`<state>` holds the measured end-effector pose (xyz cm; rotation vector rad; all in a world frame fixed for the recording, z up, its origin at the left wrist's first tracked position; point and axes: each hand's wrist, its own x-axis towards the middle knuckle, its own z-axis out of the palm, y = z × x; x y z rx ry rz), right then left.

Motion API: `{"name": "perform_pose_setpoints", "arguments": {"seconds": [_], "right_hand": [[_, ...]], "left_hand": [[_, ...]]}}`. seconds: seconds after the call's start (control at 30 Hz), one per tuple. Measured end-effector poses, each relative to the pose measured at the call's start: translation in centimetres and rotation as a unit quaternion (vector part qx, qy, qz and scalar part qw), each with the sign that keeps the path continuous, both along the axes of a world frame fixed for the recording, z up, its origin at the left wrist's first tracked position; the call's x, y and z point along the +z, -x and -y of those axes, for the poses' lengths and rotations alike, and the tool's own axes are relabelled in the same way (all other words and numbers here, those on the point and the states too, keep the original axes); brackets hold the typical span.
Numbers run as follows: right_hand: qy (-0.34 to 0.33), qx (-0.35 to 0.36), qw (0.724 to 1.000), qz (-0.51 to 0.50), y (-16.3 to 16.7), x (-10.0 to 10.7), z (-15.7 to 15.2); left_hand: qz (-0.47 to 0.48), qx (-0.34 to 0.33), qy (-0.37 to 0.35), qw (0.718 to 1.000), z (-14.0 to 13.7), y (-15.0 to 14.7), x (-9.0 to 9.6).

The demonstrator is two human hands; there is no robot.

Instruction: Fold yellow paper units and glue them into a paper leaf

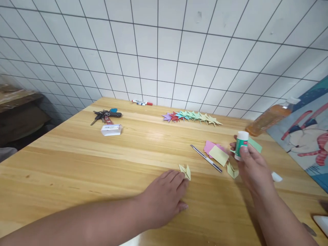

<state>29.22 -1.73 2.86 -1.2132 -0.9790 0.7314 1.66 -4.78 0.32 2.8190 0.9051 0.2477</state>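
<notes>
My right hand (253, 167) is closed around a green and white glue stick (241, 146), held upright above the table. My left hand (166, 194) lies low on the wood, its fingertips touching a folded pale yellow paper piece (188, 172) and its thumb apart from the fingers. Part of that piece is hidden under the fingers. A second folded yellow piece (232, 171) lies just left of my right hand. Beside it are a pale yellow paper slip (218, 156), pink slips (208, 146) and a green slip (256, 145), partly behind my right hand.
A slim cutter knife (206, 158) lies between my hands. Near the wall is a row of folded paper pieces (192, 117) in several colours, and a marker (142, 103). Keys (105, 115) and a small white box (111, 130) sit left; a tilted bottle (269, 118) leans right.
</notes>
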Motion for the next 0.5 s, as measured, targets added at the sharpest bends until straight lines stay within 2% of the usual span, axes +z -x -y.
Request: {"name": "perform_pose_setpoints", "arguments": {"seconds": [0.1, 0.2, 0.33, 0.4, 0.5], "right_hand": [[-0.009, -0.039, 0.999, 0.012, -1.8, -0.4, -0.4], [0.009, -0.131, 0.989, 0.072, -3.6, -1.3, -0.8], [0.098, -0.184, 0.953, 0.219, -5.8, -1.9, -1.1], [0.141, -0.185, 0.935, 0.268, -6.5, -1.5, -1.0], [0.227, -0.105, 0.874, 0.416, -7.0, -0.5, -0.6]], "left_hand": [[0.002, -0.002, 0.000, 1.000, -0.1, 0.0, 0.1], [0.001, -0.002, -0.005, 1.000, -0.1, 0.1, 0.2], [0.003, -0.006, -0.007, 1.000, -0.1, 0.1, 0.3], [0.005, -0.009, -0.008, 1.000, -0.2, 0.1, 0.4], [0.004, -0.008, -0.007, 1.000, -0.2, 0.1, 0.5]]}}
